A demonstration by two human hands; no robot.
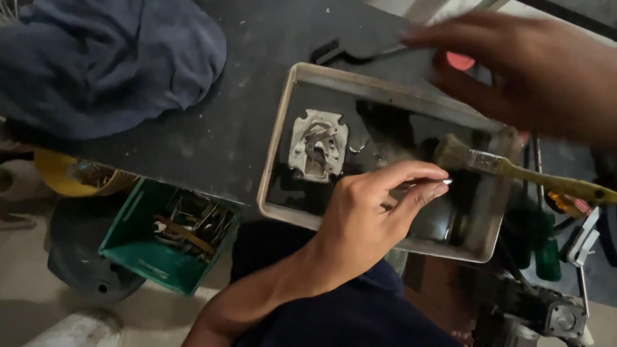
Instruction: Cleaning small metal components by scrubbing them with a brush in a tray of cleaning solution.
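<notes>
The left hand (369,212) hangs over the near half of the tray (273,167), thumb and forefinger pinched on a small shiny part (443,184) that is too small to identify. In the tray, dark liquid covers the bottom, and a flat grey metal plate (318,144) with holes and levers lies in it toward the left, wet but not in hand. A brush (514,168) with a yellow handle rests across the tray's right rim, bristles over the liquid and no hand on it. The right hand (520,64) is blurred above the far corner; I cannot tell whether it holds anything. Judging by this, the small part is being handled while the plate soaks. Left of the tray, a blue cloth (103,58) lies on the dark bench (212,135), and a green bin (138,260) of tools sits below.
</notes>
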